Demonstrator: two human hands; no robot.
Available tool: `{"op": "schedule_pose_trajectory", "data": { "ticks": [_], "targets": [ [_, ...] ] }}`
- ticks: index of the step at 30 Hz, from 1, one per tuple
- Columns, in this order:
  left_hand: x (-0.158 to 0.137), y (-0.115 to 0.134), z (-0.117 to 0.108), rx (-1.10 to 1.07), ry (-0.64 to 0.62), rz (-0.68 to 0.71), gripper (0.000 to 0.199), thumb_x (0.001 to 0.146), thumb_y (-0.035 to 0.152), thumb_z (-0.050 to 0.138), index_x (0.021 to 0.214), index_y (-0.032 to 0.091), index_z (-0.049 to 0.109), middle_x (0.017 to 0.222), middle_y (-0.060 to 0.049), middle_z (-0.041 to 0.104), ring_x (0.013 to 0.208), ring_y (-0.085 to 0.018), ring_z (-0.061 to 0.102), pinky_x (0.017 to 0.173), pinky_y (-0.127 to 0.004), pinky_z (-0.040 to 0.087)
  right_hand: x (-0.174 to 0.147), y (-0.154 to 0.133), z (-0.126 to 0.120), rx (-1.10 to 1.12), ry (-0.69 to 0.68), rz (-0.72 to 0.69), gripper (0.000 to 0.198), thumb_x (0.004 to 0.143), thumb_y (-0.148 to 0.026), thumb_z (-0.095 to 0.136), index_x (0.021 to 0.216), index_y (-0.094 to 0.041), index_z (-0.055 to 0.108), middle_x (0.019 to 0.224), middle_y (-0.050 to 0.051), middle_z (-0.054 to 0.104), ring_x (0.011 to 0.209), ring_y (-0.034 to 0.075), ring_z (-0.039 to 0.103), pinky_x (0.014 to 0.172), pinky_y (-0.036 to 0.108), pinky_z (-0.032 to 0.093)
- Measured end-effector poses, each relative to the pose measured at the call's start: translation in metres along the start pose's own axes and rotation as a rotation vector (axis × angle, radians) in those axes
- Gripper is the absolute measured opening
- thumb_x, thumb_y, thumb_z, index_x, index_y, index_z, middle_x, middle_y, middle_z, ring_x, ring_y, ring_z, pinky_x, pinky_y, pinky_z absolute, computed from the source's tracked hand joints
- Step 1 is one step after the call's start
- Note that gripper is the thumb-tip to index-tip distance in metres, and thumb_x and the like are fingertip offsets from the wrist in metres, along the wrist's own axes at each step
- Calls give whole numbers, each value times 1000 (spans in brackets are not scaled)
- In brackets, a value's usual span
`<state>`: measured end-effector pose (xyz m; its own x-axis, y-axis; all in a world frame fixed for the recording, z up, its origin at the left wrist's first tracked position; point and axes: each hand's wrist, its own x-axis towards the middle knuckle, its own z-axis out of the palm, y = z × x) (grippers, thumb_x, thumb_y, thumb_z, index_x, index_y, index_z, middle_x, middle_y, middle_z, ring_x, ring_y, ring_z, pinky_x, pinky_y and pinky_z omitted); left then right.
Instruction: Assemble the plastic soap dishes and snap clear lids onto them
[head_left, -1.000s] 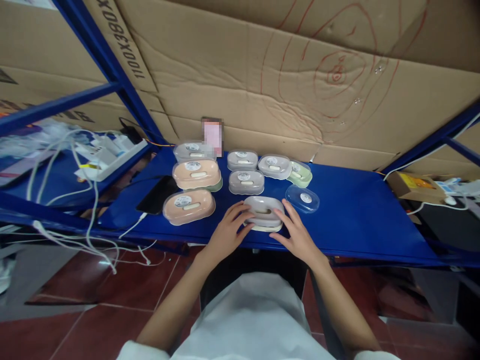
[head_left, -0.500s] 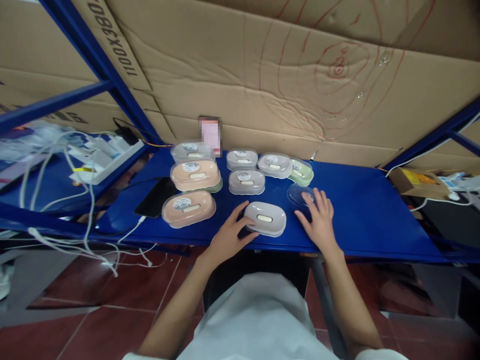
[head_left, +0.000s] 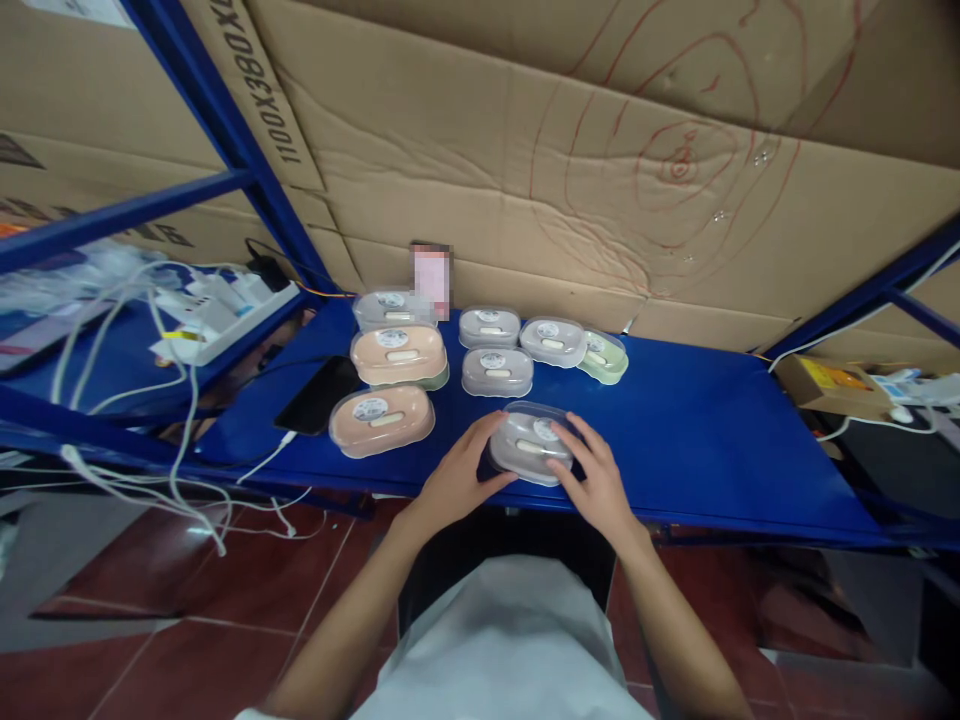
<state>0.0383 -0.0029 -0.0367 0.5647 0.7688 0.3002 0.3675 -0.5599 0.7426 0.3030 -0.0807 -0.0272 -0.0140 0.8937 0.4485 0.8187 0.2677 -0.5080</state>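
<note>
At the table's front edge lies a grey oval box (head_left: 517, 462) with a pale inset strip on top. A clear plastic lid (head_left: 523, 415) with a round label now covers it; whether it is fully seated I cannot tell. My left hand (head_left: 466, 465) grips the box's left end, thumb at the near side and fingers at the far side. My right hand (head_left: 596, 475) curves around the right end, its fingers on the lid.
Behind stand lidded grey boxes (head_left: 496, 372), a green one (head_left: 604, 357) and peach ones (head_left: 382, 420). A black phone (head_left: 319, 395) on a white cable lies left. A power strip (head_left: 225, 318) with tangled cables sits further left. Cardboard (head_left: 480, 150) walls the back of the blue table (head_left: 720, 440).
My right hand has brought the clear lid leftward from the table onto the grey box. My left hand has stayed at the box's left end. The camera view has shifted slightly.
</note>
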Motion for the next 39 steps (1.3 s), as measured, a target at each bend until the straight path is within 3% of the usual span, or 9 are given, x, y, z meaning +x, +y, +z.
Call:
{"op": "schedule_pose_trajectory", "data": {
  "ticks": [8,20,33,39],
  "targets": [
    [0,-4,0,-9,-18,13,78,101,45,73,166,36,32,170,-12,39,158,-33,43,132,-56,38,-15,-8,12,-132,-38,-191,68,105,-40,67,168,-39,41,172,10,41,157,34,45,124,58,49],
    [0,-2,2,50,-17,5,75,103,43,70,168,40,32,169,-8,42,157,-30,45,131,-51,41,-21,-9,20,-135,45,-94,68,108,-39,62,171,-39,36,170,12,45,154,34,49,121,58,52],
    [0,-1,-3,-3,18,29,64,104,49,67,162,33,44,165,-10,48,156,-30,47,132,-51,40,-21,-11,20,-227,52,-163,72,106,-39,65,171,-40,35,165,15,46,151,36,50,118,60,53],
    [1,-4,-3,-7,-5,29,67,104,48,68,163,34,41,170,-10,44,159,-30,42,133,-55,37,-22,-8,19,-198,29,-176,71,106,-37,64,170,-42,35,171,11,41,155,34,46,121,59,52]
  ]
}}
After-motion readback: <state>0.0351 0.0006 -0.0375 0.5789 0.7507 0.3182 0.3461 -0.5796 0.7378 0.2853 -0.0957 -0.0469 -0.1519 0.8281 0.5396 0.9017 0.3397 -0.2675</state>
